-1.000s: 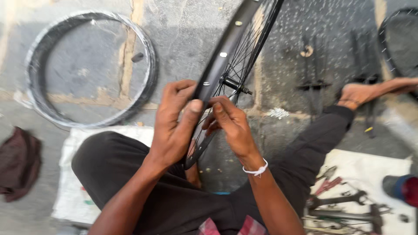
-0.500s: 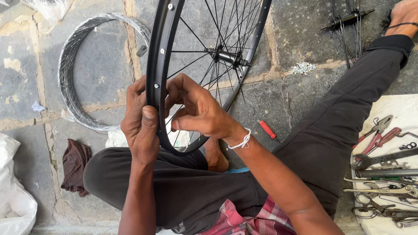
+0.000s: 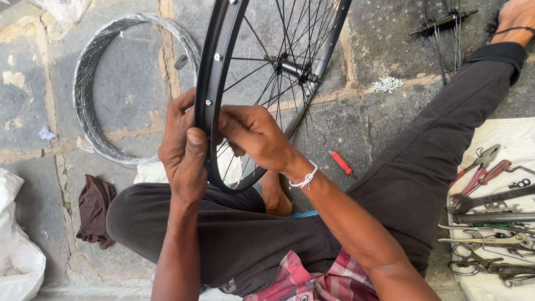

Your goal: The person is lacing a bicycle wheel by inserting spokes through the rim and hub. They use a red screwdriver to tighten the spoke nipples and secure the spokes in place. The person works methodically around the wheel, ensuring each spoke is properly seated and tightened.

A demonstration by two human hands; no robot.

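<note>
Left hand (image 3: 183,150) is wrapped around the black bicycle rim (image 3: 214,83) from the outside, thumb pressed flat against the rim's outer face and fingers curled behind it, so it's got a firm hold. Right hand (image 3: 253,136) sits just on the other side of that same stretch of rim, fingers pinched together right against the inner edge where the spokes (image 3: 262,83) meet it. Can't tell if there's anything tiny between those fingertips, they hide it. There's a white thread band on that wrist.

The wheel stands tilted up between the two hands, bottom of the rim down near the person's folded leg in black trousers (image 3: 234,234), hub (image 3: 292,68) up and away from both hands.

Around it on the stone floor (image 3: 384,33): a second rim wrapped in clear plastic (image 3: 89,89) lying flat to the left, a dark brown rag (image 3: 95,209) near the knee, and a small red-handled screwdriver (image 3: 341,163) just right of the wheel. Far right there's a white cloth (image 3: 518,134) with a pile of pliers and wrenches (image 3: 490,223) on it.
</note>
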